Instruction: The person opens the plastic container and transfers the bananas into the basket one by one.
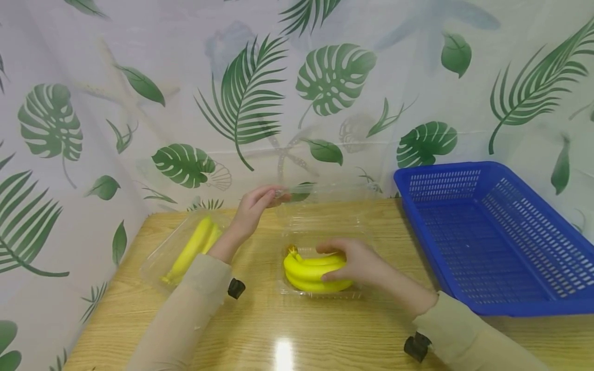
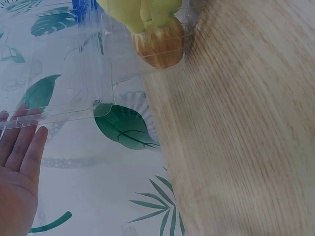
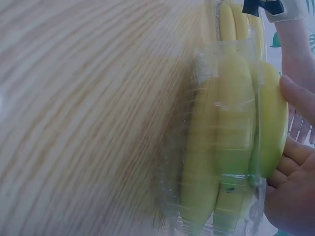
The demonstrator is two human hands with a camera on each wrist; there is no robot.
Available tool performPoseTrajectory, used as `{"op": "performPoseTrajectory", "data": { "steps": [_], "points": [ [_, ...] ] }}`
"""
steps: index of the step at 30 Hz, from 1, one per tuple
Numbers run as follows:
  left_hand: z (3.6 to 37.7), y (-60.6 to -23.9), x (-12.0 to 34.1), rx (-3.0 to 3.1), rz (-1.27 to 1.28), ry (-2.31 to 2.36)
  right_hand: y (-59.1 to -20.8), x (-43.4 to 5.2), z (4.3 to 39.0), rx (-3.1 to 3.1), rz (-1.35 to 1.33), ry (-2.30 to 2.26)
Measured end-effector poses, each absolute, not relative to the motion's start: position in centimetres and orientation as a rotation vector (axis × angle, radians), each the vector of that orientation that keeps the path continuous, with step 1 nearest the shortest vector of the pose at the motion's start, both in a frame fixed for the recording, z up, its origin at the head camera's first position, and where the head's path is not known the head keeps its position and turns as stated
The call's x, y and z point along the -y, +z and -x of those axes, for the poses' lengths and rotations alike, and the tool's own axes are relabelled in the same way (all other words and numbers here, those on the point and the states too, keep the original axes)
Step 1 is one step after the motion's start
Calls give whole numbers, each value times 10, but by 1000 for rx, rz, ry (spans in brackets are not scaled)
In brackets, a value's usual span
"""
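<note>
A bunch of yellow bananas sits in the base of a clear plastic clamshell box on the table. My right hand holds the bunch from its right side, thumb and fingers spread across it. In the right wrist view, thumb and fingers touch the outermost banana. The box's transparent lid stands raised at the back. At the lid's left edge is my left hand. Its fingers look straight against the lid's rim in the left wrist view; the thumb is out of sight there.
Left of my left forearm, another clear box holds more bananas. A blue perforated basket stands on the right. Behind the wooden table hangs a leaf-patterned sheet.
</note>
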State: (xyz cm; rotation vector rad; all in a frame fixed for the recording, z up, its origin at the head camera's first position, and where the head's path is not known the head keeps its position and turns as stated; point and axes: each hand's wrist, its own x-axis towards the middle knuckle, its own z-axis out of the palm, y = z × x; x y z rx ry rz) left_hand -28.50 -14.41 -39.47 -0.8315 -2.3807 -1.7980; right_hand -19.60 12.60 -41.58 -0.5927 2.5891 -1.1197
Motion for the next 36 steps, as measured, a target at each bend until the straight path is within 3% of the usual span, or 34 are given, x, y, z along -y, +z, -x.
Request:
{"op": "performPoseTrajectory", "data": {
  "steps": [14, 36],
  "points": [
    [284, -395, 143, 2343, 871, -1808, -420, -124, 192, -2695, 752, -938],
    [283, -393, 142, 2362, 872, -1807, -423, -123, 191, -2715, 761, -910]
  ]
}}
